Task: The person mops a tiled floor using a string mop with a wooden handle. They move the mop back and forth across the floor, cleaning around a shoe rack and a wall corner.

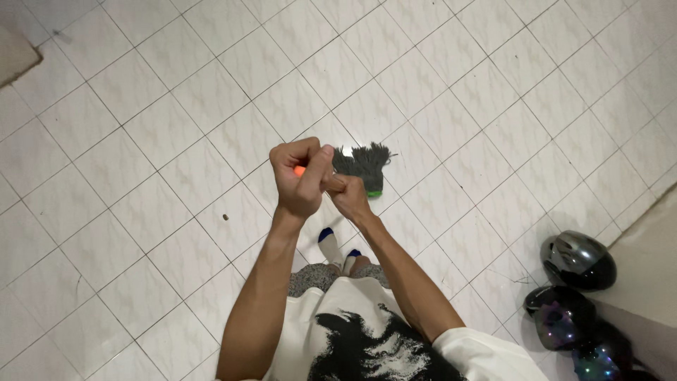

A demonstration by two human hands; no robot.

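Note:
I look straight down at a white tiled floor point(176, 141). Both my fists are stacked on a mop handle that points up toward the camera. My left hand point(300, 178) grips the top, where an orange end of the handle point(300, 171) peeks out between the fingers. My right hand point(345, 194) is closed on the handle just below. The grey stringy mop head point(363, 164) with a green collar point(374, 192) rests on the tiles right beyond my hands. My feet in white socks with blue toes point(330, 243) stand below.
Three dark glossy helmets point(578, 259) lie on the floor at the lower right beside a raised ledge point(649, 240). A small dark speck point(225, 217) sits on a tile to the left. A mat corner point(14, 56) shows at the top left.

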